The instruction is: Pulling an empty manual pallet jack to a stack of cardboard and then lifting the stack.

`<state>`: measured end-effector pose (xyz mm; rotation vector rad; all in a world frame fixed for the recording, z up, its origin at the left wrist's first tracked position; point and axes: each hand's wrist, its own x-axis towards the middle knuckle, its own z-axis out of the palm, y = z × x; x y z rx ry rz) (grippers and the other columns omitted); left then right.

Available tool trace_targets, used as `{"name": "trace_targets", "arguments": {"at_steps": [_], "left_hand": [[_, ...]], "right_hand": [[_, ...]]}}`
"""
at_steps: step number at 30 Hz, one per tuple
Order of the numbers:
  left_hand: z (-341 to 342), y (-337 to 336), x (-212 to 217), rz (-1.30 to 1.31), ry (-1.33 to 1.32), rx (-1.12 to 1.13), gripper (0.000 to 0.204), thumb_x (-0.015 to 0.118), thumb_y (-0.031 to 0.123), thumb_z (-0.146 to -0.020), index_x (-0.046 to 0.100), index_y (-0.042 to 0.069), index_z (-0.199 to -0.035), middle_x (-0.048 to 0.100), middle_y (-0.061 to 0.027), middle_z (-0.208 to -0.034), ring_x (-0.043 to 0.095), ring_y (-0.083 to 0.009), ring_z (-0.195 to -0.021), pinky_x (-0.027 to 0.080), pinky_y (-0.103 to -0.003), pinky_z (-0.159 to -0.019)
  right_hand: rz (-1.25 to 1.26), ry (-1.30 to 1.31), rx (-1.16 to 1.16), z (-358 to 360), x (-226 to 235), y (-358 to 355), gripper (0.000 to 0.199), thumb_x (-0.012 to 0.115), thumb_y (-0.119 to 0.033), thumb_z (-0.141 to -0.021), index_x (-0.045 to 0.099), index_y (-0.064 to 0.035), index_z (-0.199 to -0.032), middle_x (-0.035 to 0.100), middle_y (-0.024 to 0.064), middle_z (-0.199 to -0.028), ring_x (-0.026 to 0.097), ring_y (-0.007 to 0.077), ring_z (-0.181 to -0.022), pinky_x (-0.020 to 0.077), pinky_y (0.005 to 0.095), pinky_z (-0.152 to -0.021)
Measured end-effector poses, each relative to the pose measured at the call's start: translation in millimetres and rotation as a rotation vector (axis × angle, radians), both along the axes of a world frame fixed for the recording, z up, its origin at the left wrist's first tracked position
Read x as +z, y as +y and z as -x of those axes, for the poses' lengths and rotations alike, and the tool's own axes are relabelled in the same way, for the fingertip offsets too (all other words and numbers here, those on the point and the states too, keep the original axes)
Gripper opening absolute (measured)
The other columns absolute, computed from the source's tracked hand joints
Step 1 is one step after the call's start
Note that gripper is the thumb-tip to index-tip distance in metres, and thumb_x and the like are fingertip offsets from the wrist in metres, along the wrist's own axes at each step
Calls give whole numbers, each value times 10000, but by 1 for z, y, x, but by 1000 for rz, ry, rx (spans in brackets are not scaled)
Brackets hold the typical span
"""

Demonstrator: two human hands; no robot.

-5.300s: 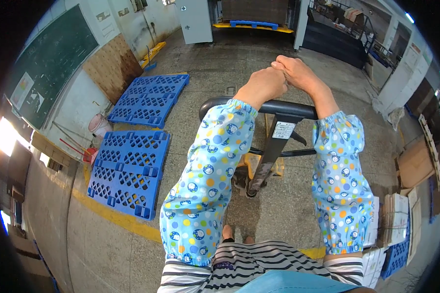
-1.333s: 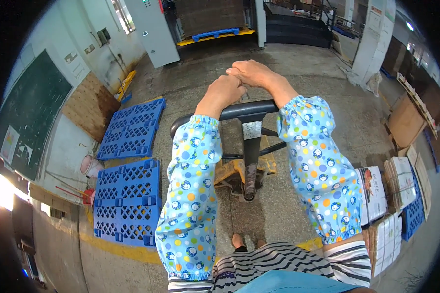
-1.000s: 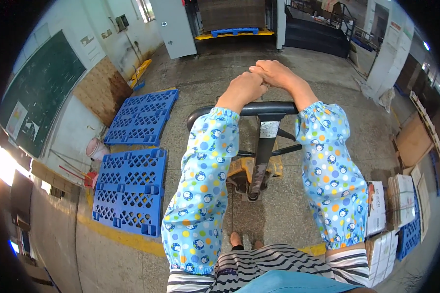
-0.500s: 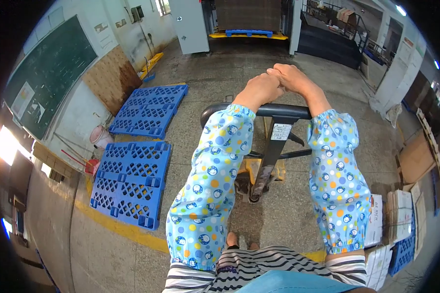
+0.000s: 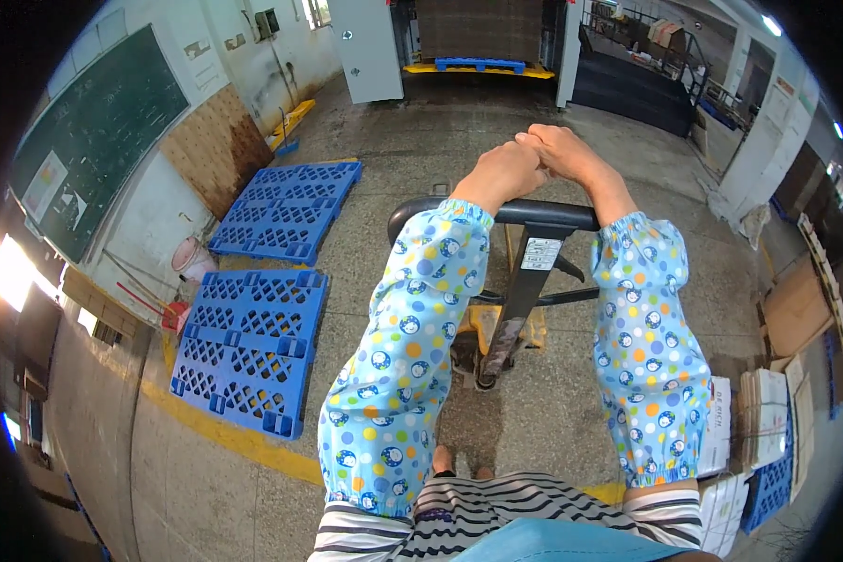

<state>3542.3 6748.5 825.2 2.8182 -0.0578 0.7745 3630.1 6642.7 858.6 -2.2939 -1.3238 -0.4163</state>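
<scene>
Holds bare left hand (image 5: 503, 175) against bare right hand (image 5: 569, 151) with curled fingers pressed together, near curved black tubular handle (image 5: 558, 215).

Stained white wall (image 5: 244, 75) left, green chalkboard (image 5: 112, 126) on it. Speckled floor (image 5: 557, 403), yellow line (image 5: 239, 448). White pillar (image 5: 768, 145) right. Glare (image 5: 7, 274) far left.

Upper centre: left hand (image 5: 501, 175) and right hand (image 5: 567, 153) held together, touching. Black handle bar (image 5: 548, 214) of pallet jack (image 5: 517, 304) overlapped by forearms; contact hard to tell. Forearms covered by dotted blue sleeves (image 5: 389, 365). Blue pallets (image 5: 244, 339) laid flat at left. Green board (image 5: 103, 131) mounted upper left. Tied bundles (image 5: 763, 412) stacked lower right.
</scene>
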Motion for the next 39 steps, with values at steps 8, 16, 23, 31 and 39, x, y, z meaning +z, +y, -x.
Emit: {"name": "trace_targets", "arguments": {"at_steps": [8,16,23,31,39], "left_hand": [[2,-2,1,-11,-5,1,303,583,329,-796,657,83,-957,636,-162,-935,603,-314,-895,476,-419,-789],[3,-5,2,1,-5,-5,311,577,333,-800,653,74,-955,638,-154,-934,605,-310,-892,477,-418,-787],[-2,-4,2,-10,-10,-7,296,574,303,-793,651,67,-955,633,-162,-947,602,-314,-903,475,-421,-793],[-2,-5,1,7,-18,-12,297,582,288,-782,654,47,-940,633,-176,-938,602,-317,-901,473,-418,-798],[-3,-7,1,18,-41,-10,306,585,295,-776,655,41,-932,637,-174,-924,608,-320,-882,476,-416,-790]], "right_hand": [[6,-69,6,1,1,-3,439,409,-421,-899,545,-15,-799,596,184,-782,570,341,-729,427,421,-649],[-1,16,-23,-1,0,-3,446,412,-430,-893,545,-15,-796,594,188,-778,567,342,-723,428,416,-652],[1,70,-54,0,2,-3,456,418,-441,-889,541,-13,-789,590,189,-772,567,337,-718,426,410,-645],[-18,39,-13,1,1,-5,448,425,-429,-890,537,-9,-783,585,182,-760,566,325,-696,427,405,-632],[-24,3,0,-3,1,-8,452,426,-432,-890,541,-8,-787,580,174,-737,564,313,-674,424,397,-622]]}}
